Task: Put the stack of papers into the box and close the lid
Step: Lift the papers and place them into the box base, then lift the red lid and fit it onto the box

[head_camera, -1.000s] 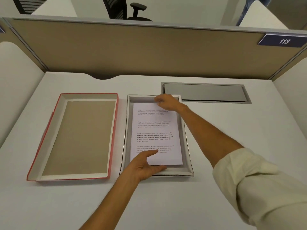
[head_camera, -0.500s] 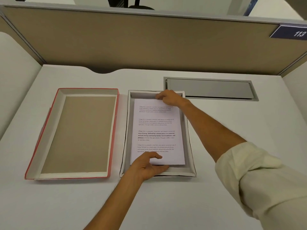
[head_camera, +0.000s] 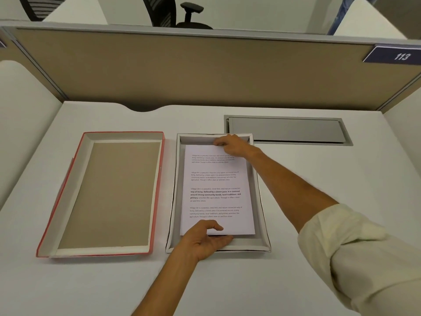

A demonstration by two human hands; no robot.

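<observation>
A white stack of papers (head_camera: 216, 190) with printed text lies inside the shallow grey box (head_camera: 262, 215) in the middle of the desk. My left hand (head_camera: 205, 240) grips the stack's near edge, thumb on top and fingers underneath. My right hand (head_camera: 230, 145) holds the far edge near the box's back wall. The red-edged lid (head_camera: 109, 192) lies upside down just left of the box, its brown inside facing up.
A grey cable hatch (head_camera: 287, 130) is set into the white desk (head_camera: 319, 179) behind and right of the box. A tan partition (head_camera: 182, 71) with a "113" label (head_camera: 396, 56) closes off the back; side panels flank the desk.
Both hands stay on the paper's two ends. The stack has settled a little lower and squarer inside the box; the view has shifted slightly.
</observation>
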